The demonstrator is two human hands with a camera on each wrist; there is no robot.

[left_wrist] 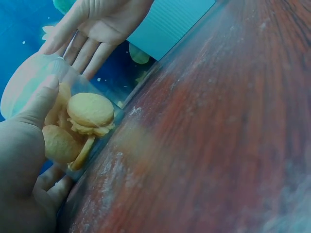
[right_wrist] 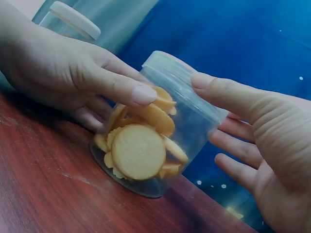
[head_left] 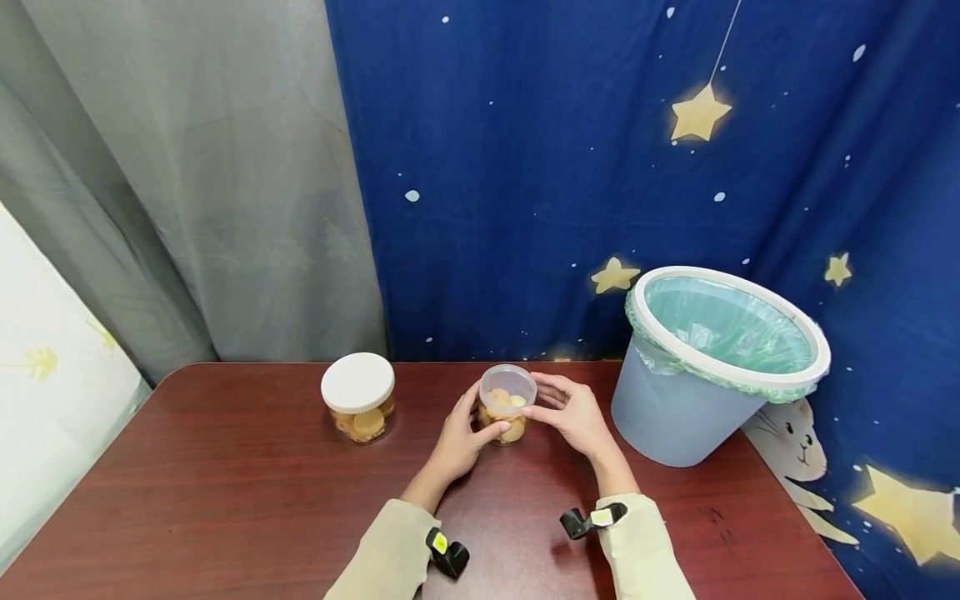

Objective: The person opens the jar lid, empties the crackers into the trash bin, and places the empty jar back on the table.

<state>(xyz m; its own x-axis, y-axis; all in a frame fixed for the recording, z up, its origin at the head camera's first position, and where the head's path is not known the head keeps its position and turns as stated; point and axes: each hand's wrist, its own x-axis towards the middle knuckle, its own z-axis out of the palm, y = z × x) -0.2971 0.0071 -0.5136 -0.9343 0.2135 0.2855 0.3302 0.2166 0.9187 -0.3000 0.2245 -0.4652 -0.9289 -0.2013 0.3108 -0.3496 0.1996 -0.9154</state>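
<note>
A clear plastic jar (right_wrist: 194, 141) with round sandwich cookies (right_wrist: 138, 151) inside stands upright on the table, near its back edge. A translucent lid (right_wrist: 167, 70) is on its top. My left hand (head_left: 453, 437) grips the jar's body from the left, its thumb across the front and its other fingers partly hidden behind. From the right, my right hand (head_left: 577, 417) holds the lid's edge between the thumb in front and fingers at the far side. In the left wrist view the cookies (left_wrist: 91, 110) show through the jar's wall below the left thumb.
Left of the hands stands another cookie jar (head_left: 366, 423) with a white lid (head_left: 358, 382). A blue-grey bin (head_left: 667, 408) with a green liner is on the table's right side. Curtains (head_left: 510, 183) hang behind the reddish-brown table (head_left: 247, 483).
</note>
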